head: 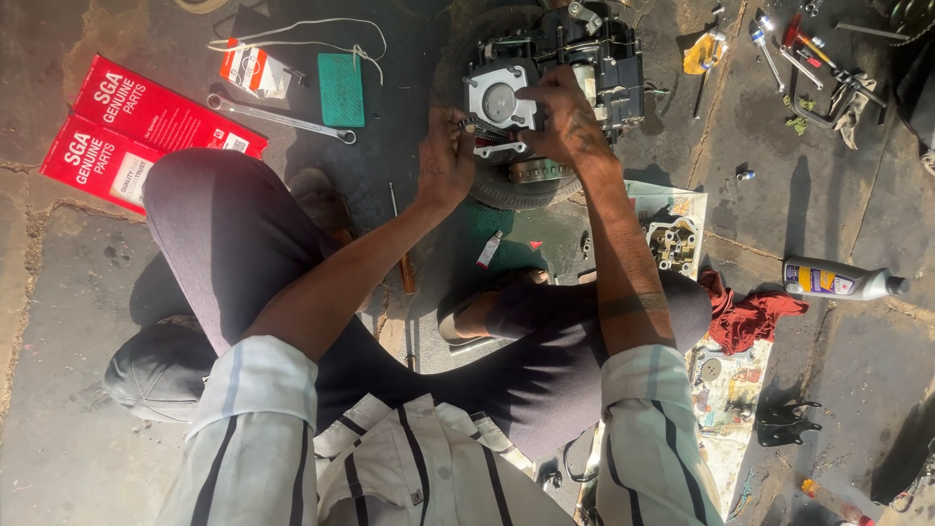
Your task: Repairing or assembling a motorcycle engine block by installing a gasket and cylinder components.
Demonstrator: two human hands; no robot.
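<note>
Harsh sunlight, deep hard shadows, sharp focus, slight edge distortion.

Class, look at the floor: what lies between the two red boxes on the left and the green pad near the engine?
In the head view, a long silver wrench lies on the floor between the red boxes and the green pad, with a small white and red packet just above it.
</note>
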